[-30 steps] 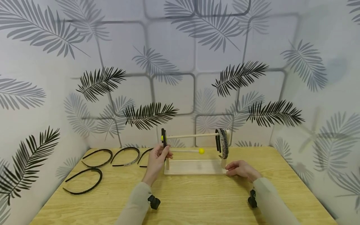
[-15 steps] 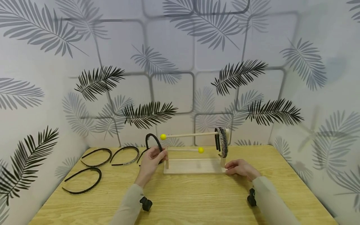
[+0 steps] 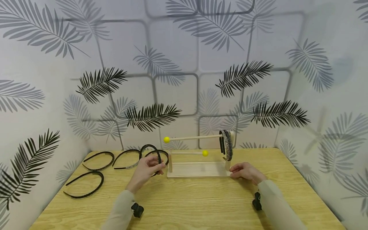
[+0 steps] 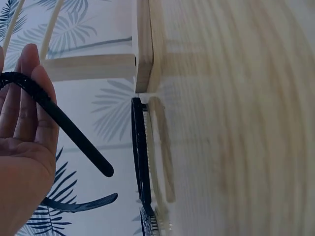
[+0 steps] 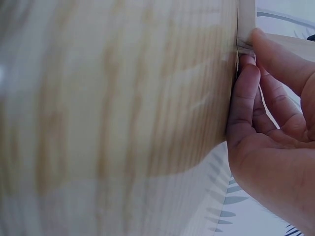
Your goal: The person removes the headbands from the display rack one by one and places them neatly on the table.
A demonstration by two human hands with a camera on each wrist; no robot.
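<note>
Black headband (image 4: 74, 132): held raised off the table, left of the wooden rack (image 3: 198, 169) and apart from it, arch uppermost, both ends pointing toward the tabletop. Left hand (image 3: 147, 169) pinches it between thumb and fingers at one side of the arch. Right hand (image 3: 245, 172) at the rack's right end — thumb and fingers gripping the corner of the base. Rack stands upright on the wood-grain table (image 3: 189, 204); it carries an upper rod (image 3: 198, 137) and a lower rod (image 3: 187, 153), each tipped with a yellow ball. Hung headbands (image 3: 229, 147), some with a speckled pattern, sit together at the right end of the upper rod; exact count unclear from overlap. On the table: one dark headband (image 3: 166, 155) partly behind the held one, and three more headbands (image 3: 102, 182) farther left — one partly speckled. Behind: leaf-printed wall covering (image 3: 178, 57).
</note>
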